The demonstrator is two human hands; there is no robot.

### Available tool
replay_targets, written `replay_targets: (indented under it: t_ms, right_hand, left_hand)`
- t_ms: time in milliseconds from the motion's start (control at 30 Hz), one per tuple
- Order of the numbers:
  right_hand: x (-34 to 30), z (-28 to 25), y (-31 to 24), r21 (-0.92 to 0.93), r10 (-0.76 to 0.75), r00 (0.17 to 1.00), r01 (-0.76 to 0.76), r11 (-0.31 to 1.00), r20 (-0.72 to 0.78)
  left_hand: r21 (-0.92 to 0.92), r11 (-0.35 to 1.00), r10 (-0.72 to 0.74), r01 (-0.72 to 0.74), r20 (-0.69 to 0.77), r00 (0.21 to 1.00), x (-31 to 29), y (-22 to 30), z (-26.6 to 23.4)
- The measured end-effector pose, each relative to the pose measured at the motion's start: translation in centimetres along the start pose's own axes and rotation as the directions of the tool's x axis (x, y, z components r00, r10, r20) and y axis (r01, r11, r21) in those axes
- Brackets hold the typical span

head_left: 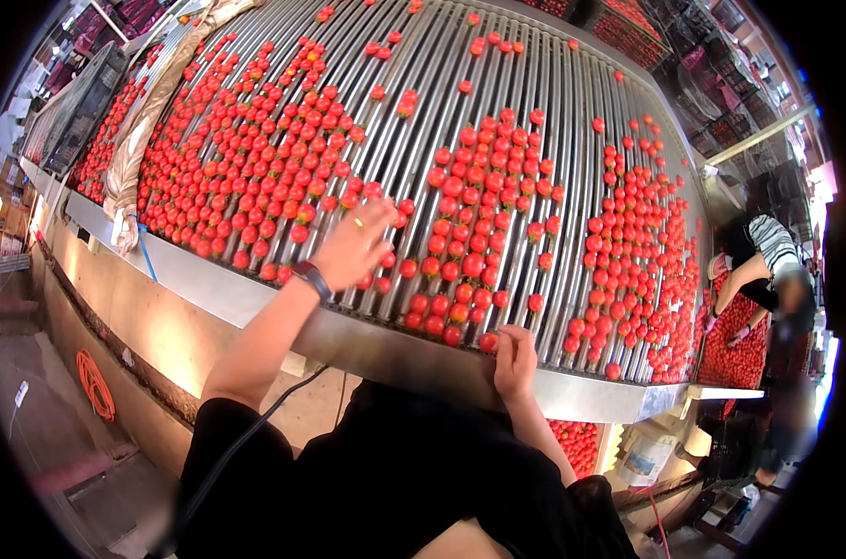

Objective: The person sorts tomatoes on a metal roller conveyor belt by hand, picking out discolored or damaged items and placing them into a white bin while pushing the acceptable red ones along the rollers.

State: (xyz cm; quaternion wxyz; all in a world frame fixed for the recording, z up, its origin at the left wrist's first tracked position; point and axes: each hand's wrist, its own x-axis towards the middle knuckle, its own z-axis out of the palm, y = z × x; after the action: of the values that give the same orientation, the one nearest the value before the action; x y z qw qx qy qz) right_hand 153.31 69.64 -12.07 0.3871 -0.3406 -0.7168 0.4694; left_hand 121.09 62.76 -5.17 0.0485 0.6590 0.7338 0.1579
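Small red tomatoes [479,174] lie in bands along the metal rollers [386,158] of a wide sorting conveyor. My left hand [356,244] reaches over the rollers, fingers stretched out, among tomatoes between the left and middle bands. It wears a ring and a dark wristband [311,278]. At the near metal edge [404,359], my right hand [514,361] is closed with its fingers curled. A single tomato [487,342] sits right at its fingertips; whether anything is inside the fingers is hidden.
A twisted, wrapped bar [134,158] crosses the conveyor's left side. At right, another person [768,256] reaches toward a tomato-filled container [735,349]. More tomatoes [575,445] lie below the near edge. A white bucket [647,456] stands lower right; an orange cord [94,384] hangs lower left.
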Motion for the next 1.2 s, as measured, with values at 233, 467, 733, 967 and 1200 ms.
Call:
replay_targets:
  t_ms: [233, 467, 733, 967, 1200]
  right_hand:
    - [0.1, -0.9, 0.3, 0.036, 0.020, 1.000, -0.021, 0.999, 0.024]
    - [0.1, -1.5, 1.0, 0.034, -0.024, 1.000, 0.023, 0.999, 0.005]
    - [0.2, -2.8, 0.9, 0.030, -0.028, 1.000, 0.028, 0.999, 0.010]
    - [0.6, -3.9, -0.2, 0.402, 0.321, 0.889, -0.438, 0.804, 0.326]
    - [-0.5, -7.3, -0.5, 0.536, 0.366, 0.538, -0.836, 0.117, 0.759]
  left_hand:
    - [0.155, 0.971, 0.170, -0.180, 0.076, 0.982, 2.1, 0.1, 0.5]
    - [0.206, 0.979, 0.039, -0.007, -0.153, 0.988, 6.2, -1.7, 0.5]
    - [-0.062, 0.996, 0.083, -0.069, 0.264, 0.961, 1.5, 5.0, 1.9]
    - [-0.321, 0.942, 0.091, -0.097, -0.036, 0.995, 1.4, 10.1, 1.6]
    - [-0.494, 0.814, 0.422, -0.305, 0.143, 0.895, 1.4, 18.5, 5.8]
